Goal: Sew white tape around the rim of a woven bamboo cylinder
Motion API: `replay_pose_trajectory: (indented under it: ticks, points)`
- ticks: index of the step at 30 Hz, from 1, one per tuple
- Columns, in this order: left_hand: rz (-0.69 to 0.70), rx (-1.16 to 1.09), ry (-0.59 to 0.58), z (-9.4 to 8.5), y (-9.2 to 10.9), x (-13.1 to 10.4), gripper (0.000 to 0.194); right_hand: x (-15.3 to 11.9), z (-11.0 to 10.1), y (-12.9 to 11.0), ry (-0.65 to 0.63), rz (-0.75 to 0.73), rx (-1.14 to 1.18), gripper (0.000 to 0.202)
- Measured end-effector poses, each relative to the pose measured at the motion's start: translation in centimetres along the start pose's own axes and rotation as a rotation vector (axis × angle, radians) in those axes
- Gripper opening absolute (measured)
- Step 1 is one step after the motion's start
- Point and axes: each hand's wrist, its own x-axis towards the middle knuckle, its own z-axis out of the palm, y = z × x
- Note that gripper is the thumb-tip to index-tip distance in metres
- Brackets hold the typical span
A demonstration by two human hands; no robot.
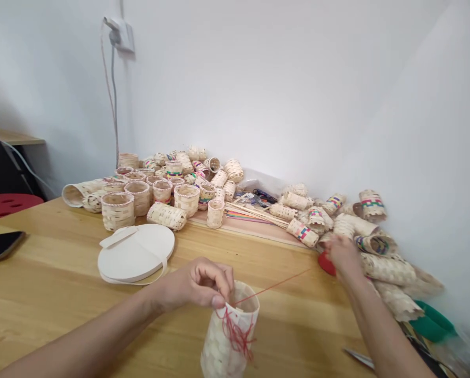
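At lower centre the left hand point(198, 286) pinches the rim of a pale woven basket point(229, 341), red thread point(274, 286) running taut to the right hand point(343, 254), blurred, grip unclear. Bare wooden table point(54, 278) lies open lower left; finished baskets point(160, 191) crowd the far wall edge.

Pale checkered basket point(227, 341), red thread point(274, 286), white tape roll point(135, 254).

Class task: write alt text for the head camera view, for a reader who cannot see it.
A left hand pinches the rim of a small woven basket while the right hand pulls a red thread taut from it, with many woven baskets piled behind.
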Motion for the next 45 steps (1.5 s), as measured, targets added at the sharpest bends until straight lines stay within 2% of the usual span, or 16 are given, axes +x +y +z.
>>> replay_pose_trajectory:
  ticks: [2,5,6,8,10,12,16,18,20,22,24,28,32,34,40,45]
  points:
    - [-0.02,0.007,0.016,-0.3,-0.3,0.1,0.018,0.5,-1.1,-1.0,0.013,-0.012,-0.095,0.026]
    - [-0.053,0.036,0.016,-0.6,-0.6,0.1,0.02,-2.6,0.6,-1.7,-0.105,-0.028,-0.222,0.023]
    - [-0.055,0.043,0.018,-0.7,-0.7,0.1,0.019,-4.1,1.8,-1.6,-0.213,-0.033,-0.264,0.025]
    - [-0.051,0.05,0.033,-0.9,-0.7,0.1,0.017,-6.8,4.2,-1.4,-0.634,-0.113,-0.376,0.032]
    - [-0.054,0.057,0.04,-1.0,-0.7,0.1,0.015,-8.4,5.9,-1.2,-0.89,-0.15,-0.384,0.038]
    - [-0.059,0.078,0.045,-1.1,-0.6,0.1,0.016,-8.7,6.5,-1.2,-1.002,-0.148,-0.35,0.042]
    - [-0.008,0.113,0.109,-1.1,-0.5,0.2,0.021,-8.0,6.6,-1.0,-1.128,-0.115,-0.313,0.04]
    - [0.043,0.125,0.172,-1.1,-0.6,0.3,0.023,-8.0,6.7,-0.7,-1.073,-0.138,-0.332,0.032]
    - [0.073,0.167,0.324,-1.1,-0.8,0.4,0.023,-8.1,6.9,-0.4,-0.923,-0.18,-0.328,0.026]
    - [0.052,0.219,0.504,-1.1,-1.0,0.5,0.027,-8.2,7.0,0.1,-0.765,-0.232,-0.319,0.024]
    - [-0.001,0.252,0.575,-1.0,-1.2,0.6,0.029,-8.1,7.0,0.6,-0.647,-0.273,-0.337,0.023]
    - [-0.041,0.289,0.53,0.0,-1.6,1.0,0.033,-8.1,7.1,1.8,-0.563,-0.359,-0.416,0.02]
    - [-0.042,0.432,0.586,1.1,-1.9,1.2,0.022,-8.8,7.4,2.7,-0.539,-0.518,-0.497,0.018]
    - [-0.045,0.4,0.573,1.2,-1.8,1.2,0.021,-8.9,7.3,2.9,-0.499,-0.58,-0.511,0.017]
    - [-0.033,-0.202,0.378,0.2,-0.7,0.5,0.024,-7.3,6.0,4.0,-0.27,-0.601,-0.547,0.018]
    - [0.126,-0.532,0.239,-1.0,0.0,-0.1,0.021,-6.1,5.2,4.7,-0.208,-0.598,-0.55,0.02]
